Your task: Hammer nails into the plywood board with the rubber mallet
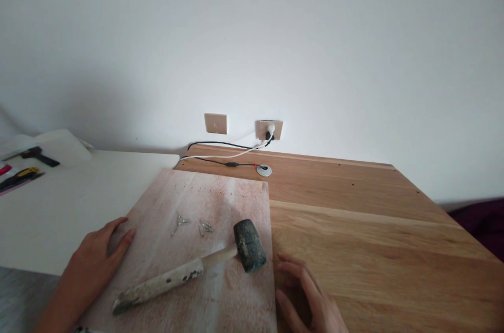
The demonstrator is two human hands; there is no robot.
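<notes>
A worn, reddish-white flat board [220,201] lies across the white and wooden tabletops. On it rests a rubber mallet [250,247] with a dark head to the right and a scuffed pale handle slanting down left. Beyond the handle are two small clusters of silvery nails or screws [205,227], too small to tell which. My left hand [96,254] is at the board's left edge, thumb and forefinger apart, the other fingers partly hidden. My right hand [307,296] is beside the right edge, low over the wooden top, its fingers curved and apart with nothing between them.
A wooden tabletop [374,238] extends right; a white table [66,207] stands left, with a black-handled tool [39,155] and a yellow-black tool [19,178]. Cables [232,156] run along the back to a wall socket [275,128]. Purple fabric [480,222] is far right.
</notes>
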